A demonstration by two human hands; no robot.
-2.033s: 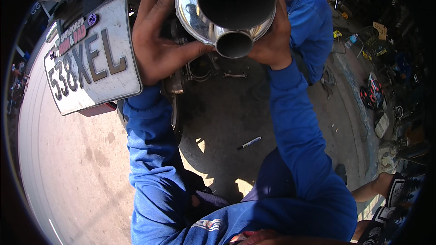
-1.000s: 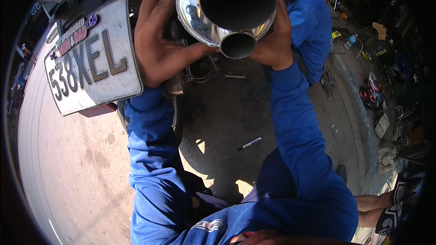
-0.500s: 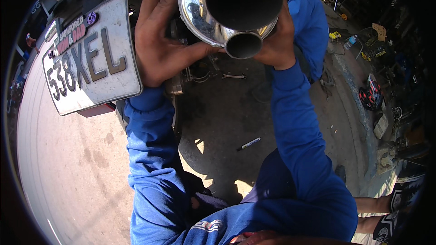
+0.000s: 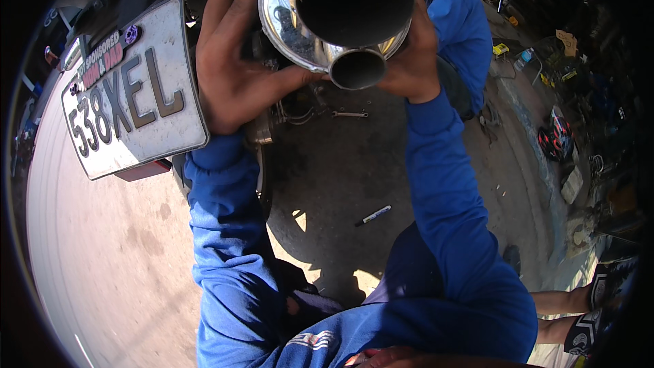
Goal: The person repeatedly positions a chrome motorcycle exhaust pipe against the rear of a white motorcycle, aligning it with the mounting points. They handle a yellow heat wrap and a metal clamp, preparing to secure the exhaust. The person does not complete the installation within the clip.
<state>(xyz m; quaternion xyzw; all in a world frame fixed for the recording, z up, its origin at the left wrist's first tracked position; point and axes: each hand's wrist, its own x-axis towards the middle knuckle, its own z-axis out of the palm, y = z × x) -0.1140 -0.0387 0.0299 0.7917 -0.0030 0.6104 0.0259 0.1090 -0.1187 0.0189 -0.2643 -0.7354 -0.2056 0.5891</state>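
A shiny chromed exhaust muffler fills the top middle, its wide dark mouth facing me and a smaller round pipe end just below. My left hand grips its left side, the thumb stretched along the lower edge by the small pipe. On the right side my right hand is wrapped round it, most of its fingers hidden behind the metal. A white licence plate with dark characters and a purple bolt hangs tilted just left of my left hand. Dark vehicle parts show partly behind the left hand.
On the shaded concrete lie a combination wrench and a marker pen. Another person in a blue top crouches at the upper right. Farther right are a red and black helmet, a plastic bottle and clutter. Someone's legs show at lower right.
The muffler and both hands sit slightly farther left and higher in view. The licence plate has shifted a little left and down. Both hands keep their hold; the crouching person's head shows more.
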